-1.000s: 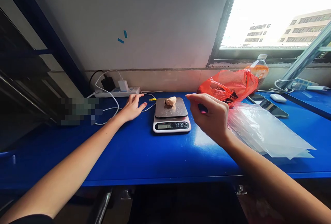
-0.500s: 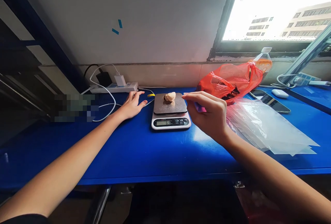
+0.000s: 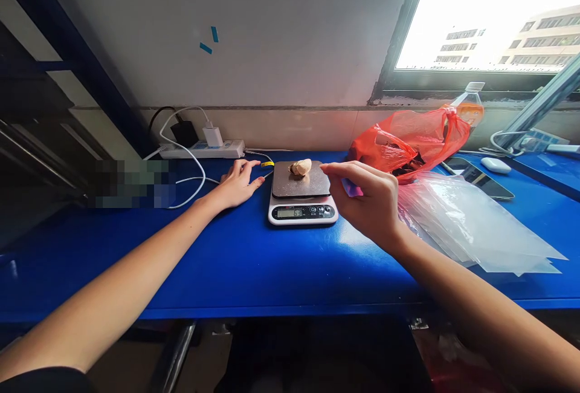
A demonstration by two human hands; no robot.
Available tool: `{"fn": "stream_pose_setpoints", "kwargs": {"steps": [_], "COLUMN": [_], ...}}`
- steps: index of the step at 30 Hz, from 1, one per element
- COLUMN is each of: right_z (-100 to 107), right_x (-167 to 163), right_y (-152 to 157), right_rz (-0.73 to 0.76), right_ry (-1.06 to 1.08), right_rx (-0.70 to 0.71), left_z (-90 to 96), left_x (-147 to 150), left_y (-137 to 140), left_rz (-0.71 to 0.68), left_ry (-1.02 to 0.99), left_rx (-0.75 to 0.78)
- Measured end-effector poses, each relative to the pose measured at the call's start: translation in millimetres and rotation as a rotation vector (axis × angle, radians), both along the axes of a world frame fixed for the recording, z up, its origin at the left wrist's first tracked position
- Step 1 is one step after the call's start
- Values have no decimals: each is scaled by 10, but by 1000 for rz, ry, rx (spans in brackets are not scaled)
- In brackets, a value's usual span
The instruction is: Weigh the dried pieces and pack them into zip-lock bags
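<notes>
Head view: pale lump (image 3: 303,167) lies on the scale (image 3: 302,214) between spread left hand (image 3: 237,187) and half-curled right hand (image 3: 372,202), both empty

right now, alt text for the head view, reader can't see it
A rounded, pale tan lump sits on the square metal plate of a white digital scale, between an open left hand and a curled right hand. The scale stands on a glossy blue table; a translucent red plastic bag lies to the right.
</notes>
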State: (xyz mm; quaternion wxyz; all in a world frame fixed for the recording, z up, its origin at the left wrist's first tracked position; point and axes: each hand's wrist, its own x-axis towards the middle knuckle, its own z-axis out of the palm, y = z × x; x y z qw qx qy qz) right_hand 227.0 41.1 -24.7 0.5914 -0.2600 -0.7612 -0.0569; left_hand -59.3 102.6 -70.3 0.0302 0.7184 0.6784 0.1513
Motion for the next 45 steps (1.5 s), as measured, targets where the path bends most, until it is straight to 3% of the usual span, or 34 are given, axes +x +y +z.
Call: {"fn": "stream_pose_setpoints", "kwargs": {"steps": [16, 45], "right_z": [-17, 2], "right_x": [22, 37], "right_y": [15, -2], "right_rz": [6, 73], "right_ry": [-15, -46], "right_rx": [-40, 34], "left_z": [8, 2], "left_x": [19, 19], "left_y": [-13, -26], "left_rz": [7, 8], "left_ry": [24, 51], "left_rx": [-14, -18]}}
